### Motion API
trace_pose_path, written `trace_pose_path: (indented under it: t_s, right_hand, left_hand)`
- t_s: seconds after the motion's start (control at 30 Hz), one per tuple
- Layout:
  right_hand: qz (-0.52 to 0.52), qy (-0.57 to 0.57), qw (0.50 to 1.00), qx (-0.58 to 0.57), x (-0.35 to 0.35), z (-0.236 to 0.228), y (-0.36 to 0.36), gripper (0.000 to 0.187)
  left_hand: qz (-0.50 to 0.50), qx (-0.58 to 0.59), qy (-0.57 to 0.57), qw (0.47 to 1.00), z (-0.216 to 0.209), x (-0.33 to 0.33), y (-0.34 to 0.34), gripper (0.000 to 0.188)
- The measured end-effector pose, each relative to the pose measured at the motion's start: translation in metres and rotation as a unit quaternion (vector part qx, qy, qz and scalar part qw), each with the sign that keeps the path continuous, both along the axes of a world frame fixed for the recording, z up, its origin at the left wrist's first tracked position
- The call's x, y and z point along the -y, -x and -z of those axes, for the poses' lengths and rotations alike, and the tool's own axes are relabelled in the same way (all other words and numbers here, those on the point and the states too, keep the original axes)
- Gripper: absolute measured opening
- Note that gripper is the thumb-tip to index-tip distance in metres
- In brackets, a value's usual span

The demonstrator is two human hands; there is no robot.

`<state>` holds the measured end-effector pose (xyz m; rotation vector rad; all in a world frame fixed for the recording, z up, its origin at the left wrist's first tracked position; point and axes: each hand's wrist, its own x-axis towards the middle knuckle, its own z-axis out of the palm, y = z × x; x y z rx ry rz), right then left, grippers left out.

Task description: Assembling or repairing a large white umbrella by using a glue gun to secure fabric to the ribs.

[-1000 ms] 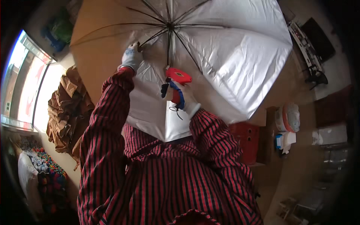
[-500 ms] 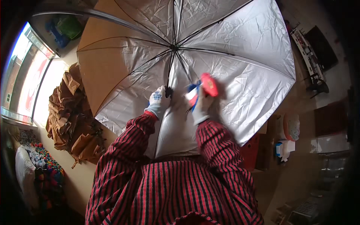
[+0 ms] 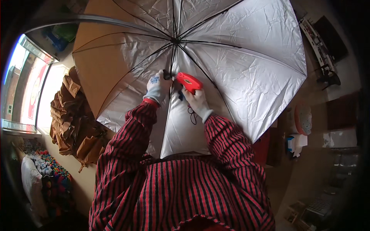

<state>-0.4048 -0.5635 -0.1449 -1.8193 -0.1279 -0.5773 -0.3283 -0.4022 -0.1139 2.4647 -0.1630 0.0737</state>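
Note:
An opened umbrella (image 3: 246, 73) with a silver lining spreads in front of me, its ribs meeting at a black hub on the shaft. My left hand (image 3: 157, 85), in a white glove with blue print, is closed around a small black part (image 3: 167, 74) on the shaft below the hub. In my gloved right hand (image 3: 198, 103) is a red tagging gun (image 3: 189, 82), its front end close beside that black part. Something dark blue shows just under the gun, mostly hidden. A thin dark loop of cord (image 3: 192, 115) hangs below my right hand.
Crumpled brown paper (image 3: 71, 119) is heaped at the left, near a bright window (image 3: 34, 84). Below it lie multicoloured goods (image 3: 50, 165). On the right are an orange-rimmed basin (image 3: 302, 119), a white and blue box (image 3: 296, 144) and a dark rack (image 3: 320, 46).
My right hand has swung the tagging gun left, toward my left hand and the shaft. The white and blue piece beside the gun is now mostly out of sight. The umbrella has shifted slightly upward.

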Motion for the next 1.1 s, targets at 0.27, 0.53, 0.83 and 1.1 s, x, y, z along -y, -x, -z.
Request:
trace_pose_path:
  t_s: [0.27,0.53,0.83,1.1]
  right_hand:
    - [0.029,-0.216,0.960,-0.176,-0.018,0.001,-0.027,0.023]
    - [0.028,-0.117,0.966,-0.229,-0.024,-0.011,-0.013,0.026]
    - [-0.104,-0.333,0.903,-0.252,0.004,0.018,-0.029,0.027]
    - [-0.298,-0.362,0.851,-0.238,0.042,0.086,-0.061,0.028]
  left_hand:
    - [-0.019,-0.157,0.139,0.977,0.039,0.003,-0.016,0.028]
    - [-0.006,-0.039,0.102,0.994,0.051,-0.002,-0.017,0.024]
    - [-0.042,-0.094,0.110,0.989,0.025,0.007,-0.006,0.023]
    - [-0.007,-0.106,0.207,0.973,0.014,0.015,0.003,0.019]
